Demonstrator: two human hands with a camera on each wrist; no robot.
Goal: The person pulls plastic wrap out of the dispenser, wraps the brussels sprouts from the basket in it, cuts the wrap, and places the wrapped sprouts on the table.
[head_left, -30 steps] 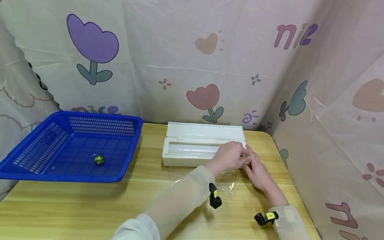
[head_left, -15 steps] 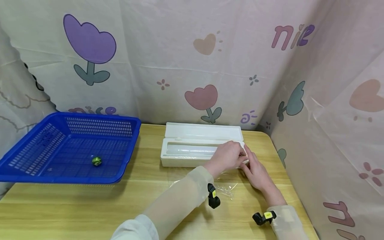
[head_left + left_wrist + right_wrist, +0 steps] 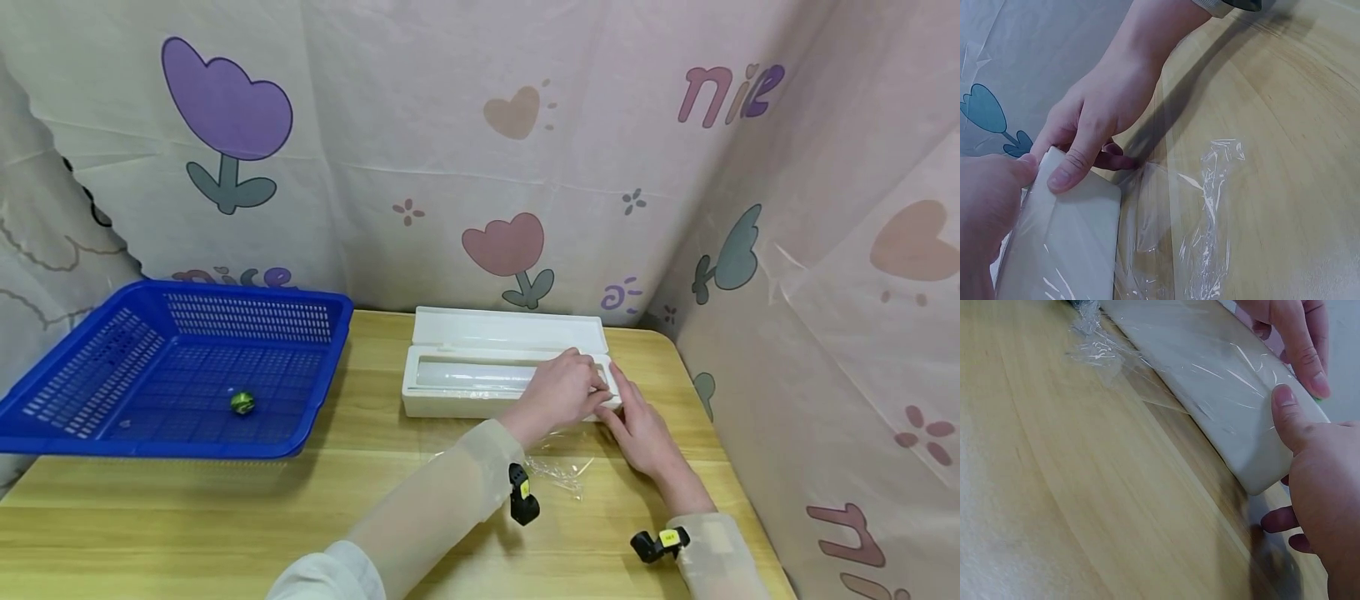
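While the R hand (image 3: 645,433) grips the near-side corner at the R end of a long white box (image 3: 442,406), w/ its thumb on the front face and other fingers round the end, the L hand (image 3: 555,387) is bent over the box's top edge just to its L, fingers curled. L thumb tip is at a small green bit (image 3: 1318,399) on that edge, seen best in the R wrist view; can't tell if it's pinched, as the fingertips are partly hidden. Both hands' tips are v. close together.

Box runs mostly to the L of both hands. Its lid (image 3: 510,327) is tipped back, on the far side of the L hand; a whitish roll (image 3: 472,375) lies inside, stretching L from the L hand. Clear film (image 3: 562,471) covers part of the front face and spills, crumpled, onto the wood table (image 3: 187,533) on the near side of the hands.

Well L of the L hand: blue basket (image 3: 217,448) w/ perforated sides, a small green ball (image 3: 242,403) in it. Each wrist has a small black camera; the L one (image 3: 522,496) & R one (image 3: 660,546) sit behind their hands. Printed curtain (image 3: 420,100) hangs beyond the hands.
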